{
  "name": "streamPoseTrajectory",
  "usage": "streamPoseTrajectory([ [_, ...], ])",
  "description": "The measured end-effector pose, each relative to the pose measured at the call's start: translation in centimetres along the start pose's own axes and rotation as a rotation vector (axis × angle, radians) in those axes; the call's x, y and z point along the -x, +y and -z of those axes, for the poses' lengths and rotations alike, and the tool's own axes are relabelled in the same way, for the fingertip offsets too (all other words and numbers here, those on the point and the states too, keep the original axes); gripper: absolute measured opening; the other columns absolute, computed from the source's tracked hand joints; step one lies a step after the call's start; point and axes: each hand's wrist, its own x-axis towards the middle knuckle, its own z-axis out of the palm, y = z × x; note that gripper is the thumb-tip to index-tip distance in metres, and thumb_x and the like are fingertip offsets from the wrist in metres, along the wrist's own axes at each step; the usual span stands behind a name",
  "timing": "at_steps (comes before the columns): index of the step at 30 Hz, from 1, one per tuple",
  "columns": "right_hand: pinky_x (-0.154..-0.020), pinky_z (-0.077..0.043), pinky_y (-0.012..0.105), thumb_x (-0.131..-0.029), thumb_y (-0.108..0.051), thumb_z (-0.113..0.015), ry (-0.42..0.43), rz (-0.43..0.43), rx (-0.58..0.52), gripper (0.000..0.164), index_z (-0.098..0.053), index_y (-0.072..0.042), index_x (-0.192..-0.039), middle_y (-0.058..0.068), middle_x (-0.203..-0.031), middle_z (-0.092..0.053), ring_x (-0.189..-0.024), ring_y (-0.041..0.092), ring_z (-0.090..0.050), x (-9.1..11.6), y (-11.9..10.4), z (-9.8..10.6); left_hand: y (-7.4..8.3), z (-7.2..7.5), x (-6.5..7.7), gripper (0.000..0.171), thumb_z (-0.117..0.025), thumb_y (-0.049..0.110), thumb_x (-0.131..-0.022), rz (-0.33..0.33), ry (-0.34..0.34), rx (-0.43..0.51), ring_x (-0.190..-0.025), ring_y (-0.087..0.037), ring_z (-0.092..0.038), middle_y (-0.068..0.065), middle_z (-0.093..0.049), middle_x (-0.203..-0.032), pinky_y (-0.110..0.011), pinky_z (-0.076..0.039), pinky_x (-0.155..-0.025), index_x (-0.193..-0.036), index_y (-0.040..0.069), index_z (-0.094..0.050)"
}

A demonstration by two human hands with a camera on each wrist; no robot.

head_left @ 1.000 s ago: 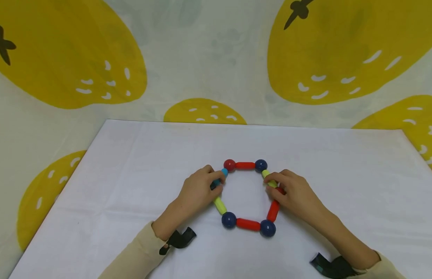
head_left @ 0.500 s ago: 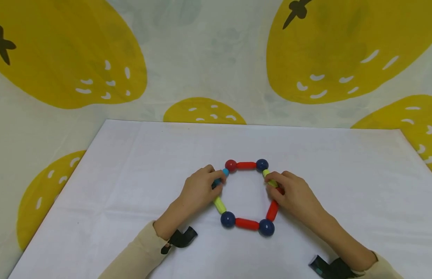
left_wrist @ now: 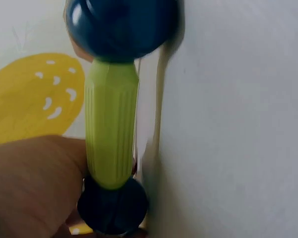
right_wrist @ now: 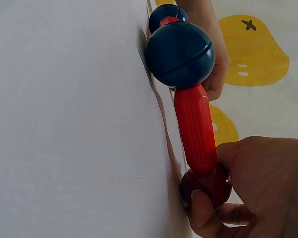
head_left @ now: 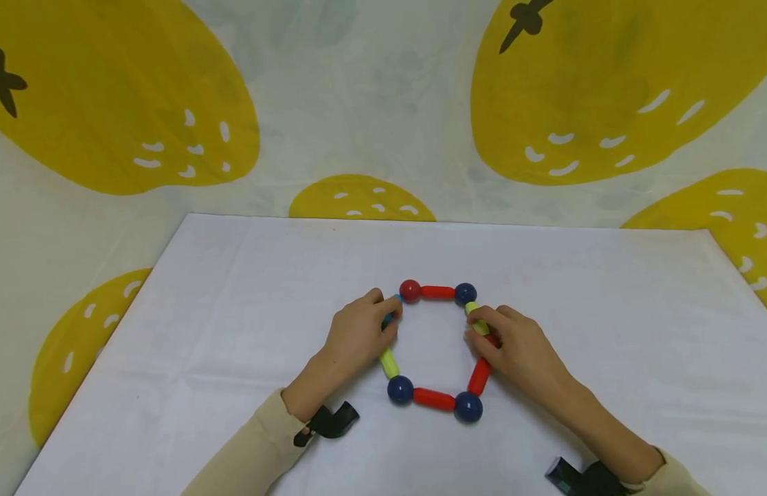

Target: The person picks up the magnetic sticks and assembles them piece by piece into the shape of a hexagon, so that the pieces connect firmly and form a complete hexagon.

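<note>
Balls and short rods join into a six-sided ring on the white tabletop. My left hand grips its left corner, a dark blue ball, between the light blue rod and a lime rod. At the right corner, my right hand pinches a dark red ball, where another lime rod meets a red rod. The far side runs from a red ball to a blue ball. Two blue balls, including one at near right, end the near red rod.
The white-covered table reaches back to a pale cloth printed with large yellow fruit. A black camera mount sits on each wrist, the left one and the right one, both low over the table.
The ring's near side has shifted slightly left. My right hand has moved a little left with its corner, and my left hand slightly right, covering more of the light blue rod.
</note>
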Motion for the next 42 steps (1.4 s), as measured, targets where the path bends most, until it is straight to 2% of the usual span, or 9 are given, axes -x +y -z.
streamPoseTrajectory([
  [8, -0.049, -0.041, 0.022, -0.081, -0.013, -0.077, 0.003, 0.011, -0.030, 0.023, -0.066, -0.013, -0.102, -0.001, -0.077, -0.050, -0.064, 0.014, -0.046, -0.1, 0.2, 0.0, -0.4, 0.0, -0.1, 0.009, -0.069, 0.013, -0.085, -0.078, -0.005, 0.010, -0.061, -0.009, -0.046, 0.005, -0.050, -0.080, -0.019, -0.039, -0.048, -0.092, 0.019, -0.067],
  [11, -0.050, -0.042, 0.022, -0.081, -0.013, -0.077, -0.004, 0.017, -0.033, 0.025, -0.065, -0.014, -0.103, -0.001, -0.078, -0.051, -0.065, 0.013, -0.047, -0.2, 0.3, 0.1, -0.6, 0.1, -0.1, 0.015, -0.069, 0.014, -0.086, -0.071, -0.017, 0.034, -0.064, -0.010, -0.047, 0.003, -0.051, -0.081, -0.020, -0.041, -0.050, -0.099, 0.020, -0.066],
  [14, -0.052, -0.044, 0.022, -0.081, -0.016, -0.077, -0.035, 0.014, -0.030, 0.032, -0.062, -0.013, -0.109, -0.001, -0.078, -0.053, -0.066, 0.013, -0.048, -0.4, 0.4, 0.4, -0.6, 0.4, -0.5, 0.031, -0.070, 0.019, -0.086, -0.029, -0.070, 0.039, -0.066, -0.012, -0.048, 0.001, -0.052, -0.083, -0.022, -0.042, -0.051, -0.116, 0.021, -0.060],
  [17, -0.056, -0.047, 0.023, -0.082, -0.020, -0.077, -0.095, -0.012, -0.050, 0.043, -0.054, -0.011, -0.118, -0.001, -0.080, -0.056, -0.067, 0.012, -0.051, -0.5, 0.6, 0.9, -0.3, 1.1, -1.7, 0.049, -0.071, 0.028, -0.087, 0.009, -0.141, -0.008, -0.070, -0.014, -0.050, -0.002, -0.054, -0.091, -0.024, -0.044, -0.056, -0.130, 0.020, -0.049],
  [19, -0.060, -0.049, 0.024, -0.082, -0.022, -0.077, -0.138, -0.043, -0.077, 0.050, -0.049, -0.009, -0.122, -0.002, -0.082, -0.058, -0.070, 0.012, -0.054, -0.5, 0.7, 1.3, 0.1, 1.7, -2.9, 0.056, -0.071, 0.032, -0.087, 0.005, -0.201, -0.048, -0.076, -0.016, -0.052, -0.005, -0.055, -0.099, -0.026, -0.046, -0.062, -0.134, 0.018, -0.045],
  [24, -0.065, -0.050, 0.026, -0.082, -0.027, -0.077, -0.193, -0.094, -0.144, 0.056, -0.047, -0.006, -0.124, -0.002, -0.089, -0.061, -0.076, 0.012, -0.058, -0.3, 1.0, 2.3, 1.0, 3.1, -6.2, 0.057, -0.070, 0.032, -0.088, -0.058, -0.371, -0.128, -0.087, -0.019, -0.052, -0.007, -0.052, -0.114, -0.030, -0.049, -0.070, -0.138, 0.023, -0.045],
  [29, -0.062, -0.048, 0.024, -0.081, -0.029, -0.078, -0.162, -0.078, -0.163, 0.051, -0.056, -0.004, -0.120, -0.003, -0.090, -0.063, -0.073, 0.010, -0.057, -0.4, 1.0, 2.4, 1.6, 2.9, -8.5, 0.055, -0.066, 0.025, -0.091, -0.078, -0.510, -0.166, -0.086, -0.017, -0.054, -0.005, -0.055, -0.114, -0.031, -0.051, -0.073, -0.142, 0.029, -0.043],
  [36, -0.060, -0.049, 0.023, -0.079, -0.023, -0.080, -0.130, -0.066, -0.174, 0.050, -0.062, -0.003, -0.121, -0.001, -0.090, -0.064, -0.071, 0.011, -0.056, -0.6, 1.0, 2.0, 2.0, 1.8, -10.5, 0.054, -0.063, 0.017, -0.092, -0.155, -0.593, -0.171, -0.103, -0.017, -0.053, -0.002, -0.058, -0.122, -0.035, -0.047, -0.091, -0.141, 0.031, -0.046],
  [42, -0.062, -0.049, 0.023, -0.080, -0.021, -0.079, -0.129, -0.017, -0.205, 0.053, -0.059, -0.003, -0.125, -0.001, -0.090, -0.062, -0.073, 0.012, -0.055, -0.6, 1.1, 1.7, 2.2, 1.5, -11.1, 0.056, -0.065, 0.013, -0.091, -0.166, -0.619, -0.161, -0.111, -0.017, -0.051, -0.001, -0.056, -0.129, -0.035, -0.041, -0.099, -0.140, 0.032, -0.048],
])
